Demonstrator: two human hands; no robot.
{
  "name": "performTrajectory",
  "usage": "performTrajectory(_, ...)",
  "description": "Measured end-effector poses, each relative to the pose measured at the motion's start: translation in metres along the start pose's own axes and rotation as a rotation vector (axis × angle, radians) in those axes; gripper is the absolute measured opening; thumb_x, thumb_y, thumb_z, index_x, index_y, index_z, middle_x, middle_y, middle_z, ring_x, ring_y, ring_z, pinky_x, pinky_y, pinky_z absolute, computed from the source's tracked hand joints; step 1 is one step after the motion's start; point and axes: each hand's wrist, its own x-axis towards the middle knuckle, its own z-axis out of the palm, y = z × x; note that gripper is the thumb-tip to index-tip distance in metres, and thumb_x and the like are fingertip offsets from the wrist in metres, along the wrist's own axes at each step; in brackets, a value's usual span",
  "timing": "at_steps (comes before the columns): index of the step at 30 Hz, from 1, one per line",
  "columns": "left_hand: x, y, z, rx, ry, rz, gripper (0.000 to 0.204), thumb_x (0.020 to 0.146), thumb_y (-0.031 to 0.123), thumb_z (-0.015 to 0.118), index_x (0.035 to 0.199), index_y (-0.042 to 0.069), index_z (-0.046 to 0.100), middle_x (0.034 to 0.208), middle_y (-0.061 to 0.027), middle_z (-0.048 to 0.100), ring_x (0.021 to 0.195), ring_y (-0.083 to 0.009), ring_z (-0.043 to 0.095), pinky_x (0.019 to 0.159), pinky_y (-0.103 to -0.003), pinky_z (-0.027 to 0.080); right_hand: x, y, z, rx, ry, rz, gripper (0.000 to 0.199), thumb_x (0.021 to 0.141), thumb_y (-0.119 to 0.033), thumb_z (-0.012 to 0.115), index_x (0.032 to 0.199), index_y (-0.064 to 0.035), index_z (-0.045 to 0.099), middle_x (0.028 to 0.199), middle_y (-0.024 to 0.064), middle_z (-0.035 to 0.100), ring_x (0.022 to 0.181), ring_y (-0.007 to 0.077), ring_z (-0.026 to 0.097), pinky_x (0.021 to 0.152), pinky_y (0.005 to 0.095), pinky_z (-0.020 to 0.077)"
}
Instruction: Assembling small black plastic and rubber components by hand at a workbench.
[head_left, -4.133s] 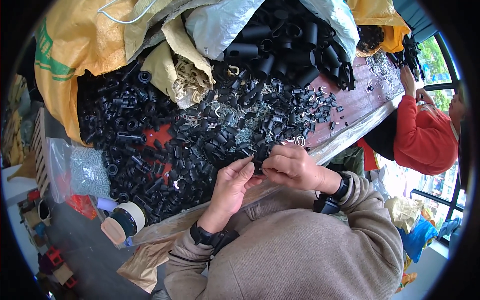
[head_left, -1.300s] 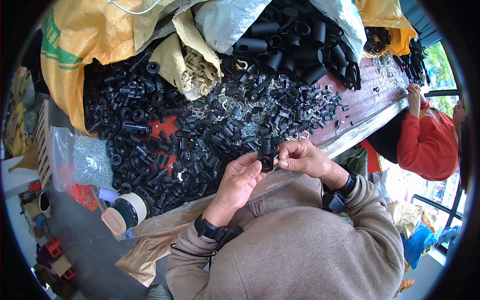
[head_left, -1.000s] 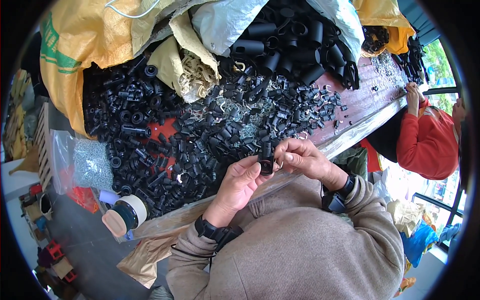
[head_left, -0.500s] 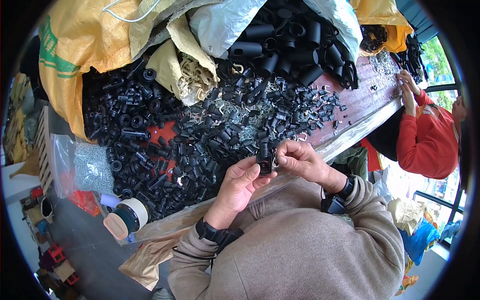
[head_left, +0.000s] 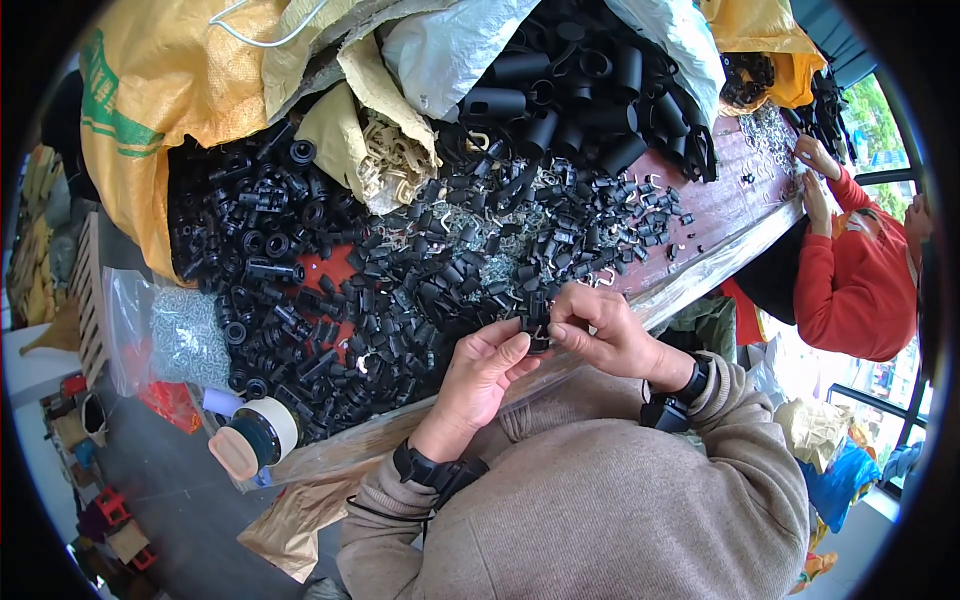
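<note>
Just at the near edge of the tabletop point(head_left: 735, 180), the left hand point(head_left: 478, 378) grasps a black part point(head_left: 538, 337) between thumb and fingers. The right hand point(head_left: 608, 335) meets the part's right side, thumb and forefinger close together; whether they pinch anything, I cannot tell. Small black pieces point(head_left: 405, 300) heap beyond, and a clear bag point(head_left: 188, 335) sits by the left edge.

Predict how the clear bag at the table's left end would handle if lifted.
The clear bag would likely flop: its wrinkled left side looks thin. It's probably heavy for its size, as small metallic-looking pieces fill its right part. These may shift and sag, since they seem loose.
</note>
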Motion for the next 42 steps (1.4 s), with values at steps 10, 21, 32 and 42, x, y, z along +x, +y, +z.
performTrajectory(10, -0.001, -0.001, 0.002, 0.014, 0.005, -0.007, 0.024, 0.081, 0.012, 0.057, 0.101, 0.0, 0.055, 0.088, -0.0098, 0.061, 0.076, -0.0204, 0.062, 0.062, -0.023, 0.052, 0.002, -0.009, 0.001, -0.341, 0.01, -0.219, 0.011, 0.071, -0.005, 0.058, 0.078, -0.0043, 0.049, 0.068, 0.0078, 0.044, 0.057, 0.0245, 0.049, 0.048, 0.0329, 0.0392)
performTrajectory(21, -0.002, 0.008, 0.003, 0.118, 0.007, 0.006, 0.025, 0.08, 0.012, 0.058, 0.101, -0.001, 0.055, 0.089, -0.0093, 0.061, 0.075, -0.0168, 0.061, 0.064, -0.023, 0.051, 0.007, -0.003, 0.001, -0.101, -0.031, -0.07, 0.014, 0.072, -0.008, 0.061, 0.075, -0.0036, 0.049, 0.066, 0.0078, 0.046, 0.056, 0.0231, 0.049, 0.048, 0.0306, 0.0383)
performTrajectory(32, -0.019, 0.037, -0.013, 0.09, 0.121, 0.2, 0.025, 0.08, 0.011, 0.057, 0.102, -0.002, 0.054, 0.093, -0.0146, 0.06, 0.078, -0.0201, 0.061, 0.066, -0.023, 0.051, 0.099, -0.01, -0.007, -0.208, -0.168, -0.306, 0.009, 0.073, -0.007, 0.06, 0.079, -0.0046, 0.054, 0.072, 0.0079, 0.051, 0.06, 0.0222, 0.053, 0.054, 0.0316, 0.0419)
performTrajectory(42, -0.027, 0.041, -0.02, 0.031, 0.177, 0.298, 0.023, 0.081, 0.011, 0.056, 0.1, -0.001, 0.054, 0.094, -0.0157, 0.06, 0.081, -0.0223, 0.061, 0.066, -0.024, 0.052, 0.18, 0.033, 0.023, -0.942, -0.064, -0.452, 0.014, 0.072, -0.012, 0.052, 0.084, -0.0054, 0.048, 0.075, 0.0085, 0.048, 0.063, 0.0254, 0.056, 0.055, 0.0357, 0.0452)
